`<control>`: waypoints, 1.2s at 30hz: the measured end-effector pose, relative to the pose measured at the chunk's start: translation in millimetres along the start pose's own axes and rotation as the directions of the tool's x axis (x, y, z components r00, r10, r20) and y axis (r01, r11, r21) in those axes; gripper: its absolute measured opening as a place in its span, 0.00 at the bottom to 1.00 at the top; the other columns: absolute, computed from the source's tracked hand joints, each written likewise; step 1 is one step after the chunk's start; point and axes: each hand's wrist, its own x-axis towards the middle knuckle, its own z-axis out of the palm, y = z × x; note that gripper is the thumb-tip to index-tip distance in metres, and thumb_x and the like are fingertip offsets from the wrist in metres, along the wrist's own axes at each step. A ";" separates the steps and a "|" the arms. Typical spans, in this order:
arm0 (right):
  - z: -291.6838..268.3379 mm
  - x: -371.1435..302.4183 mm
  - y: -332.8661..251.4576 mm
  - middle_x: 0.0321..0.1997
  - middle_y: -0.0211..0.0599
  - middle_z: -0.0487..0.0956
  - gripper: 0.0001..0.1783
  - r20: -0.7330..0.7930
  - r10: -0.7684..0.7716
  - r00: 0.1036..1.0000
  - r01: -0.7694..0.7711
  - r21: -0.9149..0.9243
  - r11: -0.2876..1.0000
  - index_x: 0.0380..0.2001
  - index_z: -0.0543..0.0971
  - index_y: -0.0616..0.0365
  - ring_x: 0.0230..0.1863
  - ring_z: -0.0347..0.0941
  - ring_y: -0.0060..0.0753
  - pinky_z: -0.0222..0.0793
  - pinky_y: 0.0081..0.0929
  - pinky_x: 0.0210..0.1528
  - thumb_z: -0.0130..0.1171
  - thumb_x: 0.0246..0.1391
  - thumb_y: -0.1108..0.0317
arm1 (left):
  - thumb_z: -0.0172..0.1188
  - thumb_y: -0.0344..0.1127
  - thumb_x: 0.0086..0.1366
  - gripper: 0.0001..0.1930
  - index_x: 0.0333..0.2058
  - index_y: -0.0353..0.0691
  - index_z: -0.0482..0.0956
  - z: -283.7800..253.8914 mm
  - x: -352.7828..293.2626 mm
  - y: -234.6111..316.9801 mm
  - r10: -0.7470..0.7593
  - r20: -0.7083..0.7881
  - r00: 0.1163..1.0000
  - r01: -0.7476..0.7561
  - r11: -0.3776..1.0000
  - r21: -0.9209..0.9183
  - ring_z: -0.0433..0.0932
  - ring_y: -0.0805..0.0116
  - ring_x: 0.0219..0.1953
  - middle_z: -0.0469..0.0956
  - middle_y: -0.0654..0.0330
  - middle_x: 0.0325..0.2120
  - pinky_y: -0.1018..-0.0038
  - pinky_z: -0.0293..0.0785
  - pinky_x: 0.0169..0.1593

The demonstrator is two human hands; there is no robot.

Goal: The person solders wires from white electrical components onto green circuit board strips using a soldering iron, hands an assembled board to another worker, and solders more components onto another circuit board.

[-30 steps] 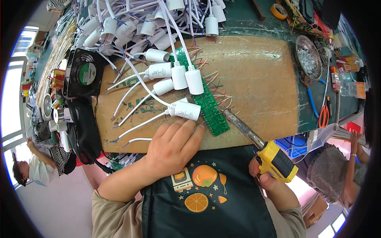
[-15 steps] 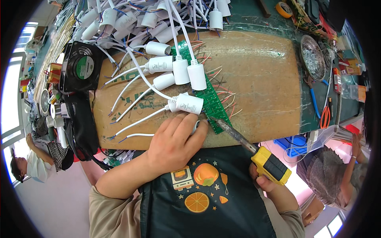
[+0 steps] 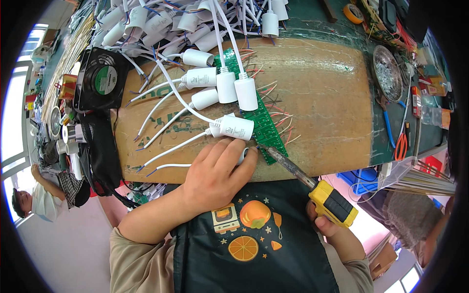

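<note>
My left hand (image 3: 217, 171) is closed around a white lamp socket (image 3: 242, 155) at the near end of a green circuit board (image 3: 266, 128); the fingers hide most of that socket. My right hand (image 3: 325, 217) grips a yellow-and-black soldering iron (image 3: 333, 202). Its metal tip touches or hovers just over the board's near end, close to the left fingertips. More white lamp sockets (image 3: 236, 128) with white cables lie along the board's left edge. Two sockets (image 3: 245, 95) lie across the board itself. Short red and white wires (image 3: 281, 117) stick out from its right edge.
A brown cardboard sheet (image 3: 327, 97) lies beneath the work. Behind it is a heap of white sockets (image 3: 188, 22); a black fan (image 3: 101, 80) stands at left. A metal dish (image 3: 388, 73), blue-handled pliers (image 3: 386, 124) and orange tape (image 3: 353, 13) lie at right. Two other people are nearby.
Both hands and the iron stay nearly in place. The whole view has shifted slightly. The person at the right has moved an arm lower.
</note>
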 end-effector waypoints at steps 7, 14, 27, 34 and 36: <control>2.8 -6.6 5.7 0.20 0.31 0.73 0.19 -0.029 0.038 0.999 -0.035 0.075 0.997 0.19 0.75 0.50 0.21 0.71 0.40 0.65 0.34 0.24 0.62 0.57 0.51 | 0.67 0.27 0.44 0.23 0.43 0.38 0.82 -1.8 1.0 0.8 -0.002 0.007 1.000 0.002 1.000 0.008 0.77 0.57 0.36 0.74 0.54 0.40 0.66 0.74 0.36; 1.8 -8.1 6.7 0.19 0.30 0.73 0.20 -0.034 0.024 0.999 -0.017 0.184 0.983 0.20 0.74 0.51 0.19 0.70 0.38 0.63 0.32 0.23 0.62 0.59 0.51 | 0.68 0.28 0.43 0.23 0.44 0.39 0.82 -1.5 0.7 1.1 -0.012 0.012 1.000 0.012 1.000 0.007 0.77 0.57 0.37 0.73 0.54 0.40 0.65 0.74 0.37; 1.8 -9.0 3.3 0.19 0.30 0.73 0.21 -0.045 0.018 0.999 -0.013 0.109 0.994 0.20 0.74 0.51 0.19 0.71 0.38 0.64 0.32 0.22 0.62 0.59 0.50 | 0.68 0.28 0.44 0.23 0.44 0.40 0.82 -2.0 1.1 1.2 -0.012 0.012 1.000 0.012 1.000 0.002 0.76 0.58 0.37 0.73 0.55 0.40 0.65 0.73 0.37; 2.2 -9.6 4.1 0.18 0.30 0.71 0.23 -0.028 0.009 1.000 -0.006 0.094 0.996 0.18 0.73 0.50 0.18 0.69 0.38 0.62 0.33 0.21 0.61 0.59 0.48 | 0.68 0.29 0.44 0.23 0.44 0.40 0.82 -1.5 0.3 2.0 -0.006 0.010 1.000 0.006 1.000 0.015 0.76 0.58 0.37 0.73 0.55 0.40 0.65 0.72 0.36; 2.0 -10.1 4.4 0.18 0.30 0.71 0.23 -0.035 0.011 0.999 -0.007 0.097 0.995 0.18 0.72 0.51 0.18 0.69 0.38 0.62 0.33 0.21 0.61 0.59 0.47 | 0.67 0.29 0.45 0.22 0.44 0.40 0.82 -0.9 -0.2 2.2 -0.007 0.006 1.000 0.007 1.000 0.017 0.76 0.58 0.37 0.73 0.55 0.39 0.65 0.72 0.37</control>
